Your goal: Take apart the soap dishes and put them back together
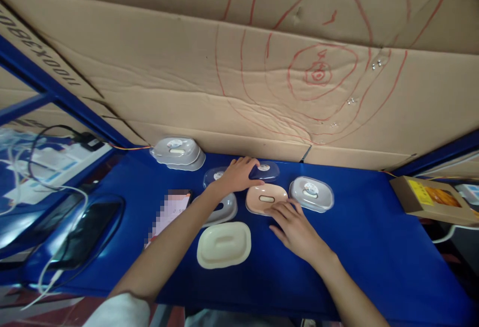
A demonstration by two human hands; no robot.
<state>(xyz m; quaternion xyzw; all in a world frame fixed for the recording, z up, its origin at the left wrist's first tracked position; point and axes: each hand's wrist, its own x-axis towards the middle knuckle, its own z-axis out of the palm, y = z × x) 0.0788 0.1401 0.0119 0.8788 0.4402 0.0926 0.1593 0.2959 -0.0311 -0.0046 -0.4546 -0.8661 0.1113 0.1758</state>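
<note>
My left hand reaches to the back of the table, its fingers and thumb curved round the left end of a clear plastic lid with a round sticker. My right hand rests its fingertips on the near right rim of a peach oval tray with a pale slot in its middle. The right thumb stands apart from the tray. Another clear lid lies left of my left hand, partly hidden by it. A grey slotted tray is partly behind my left forearm. In front lies a cream oval tray.
Grey lidded boxes stand at the back left and right. A lit phone lies beside my left forearm, with another dark phone and cables farther left. Cardboard walls the back. An open carton sits at right.
</note>
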